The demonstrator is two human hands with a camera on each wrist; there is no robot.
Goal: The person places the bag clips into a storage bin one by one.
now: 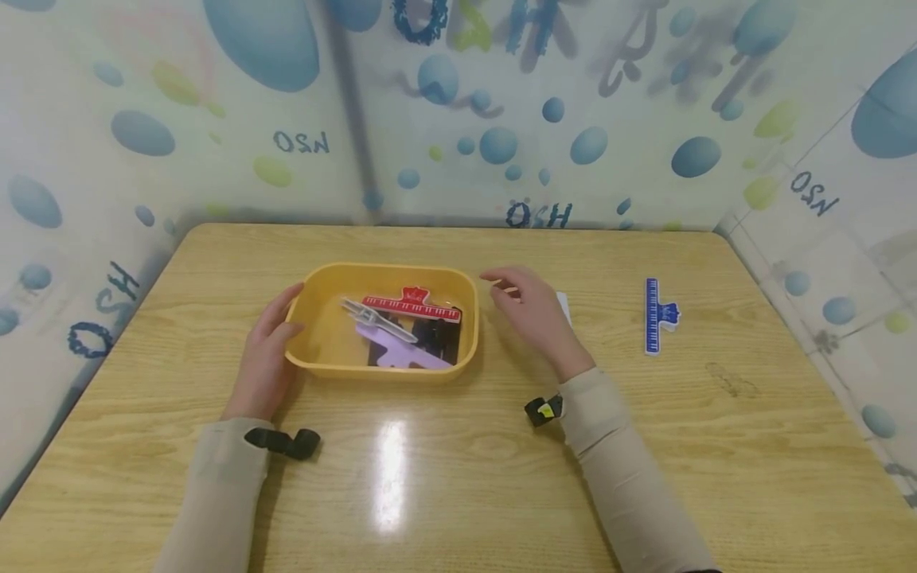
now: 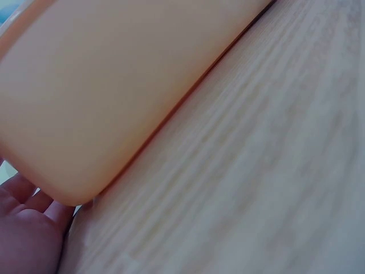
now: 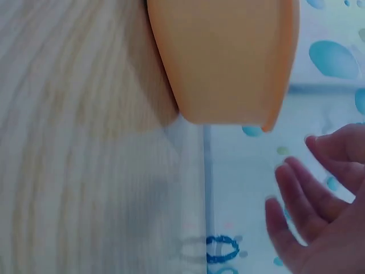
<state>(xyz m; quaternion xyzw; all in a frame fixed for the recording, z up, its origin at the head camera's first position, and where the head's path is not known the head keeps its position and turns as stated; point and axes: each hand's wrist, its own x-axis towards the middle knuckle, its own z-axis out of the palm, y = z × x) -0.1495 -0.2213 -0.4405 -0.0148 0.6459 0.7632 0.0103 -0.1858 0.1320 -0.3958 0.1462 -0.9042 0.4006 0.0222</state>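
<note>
A yellow plastic bin (image 1: 383, 376) stands on the table. My left hand (image 1: 267, 350) holds its left end, thumb at the rim and fingers along the outside wall; in the left wrist view the fingers (image 2: 37, 200) show behind the bin's corner. Inside lie a red clip with a piano-key strip (image 1: 411, 306), a clear plastic fork-like piece (image 1: 380, 321), a light purple flat piece (image 1: 401, 350) and black items (image 1: 433, 336) partly covered. My right hand (image 1: 533, 318) hovers just right of the bin, fingers loosely bent, apart from it and holding nothing.
A blue clip with a piano-key strip (image 1: 653, 317) lies on the table at the right. A white object (image 1: 564, 307) is mostly hidden behind my right hand. Patterned walls (image 1: 458, 159) border the wooden table (image 1: 444, 477) at the back and sides.
</note>
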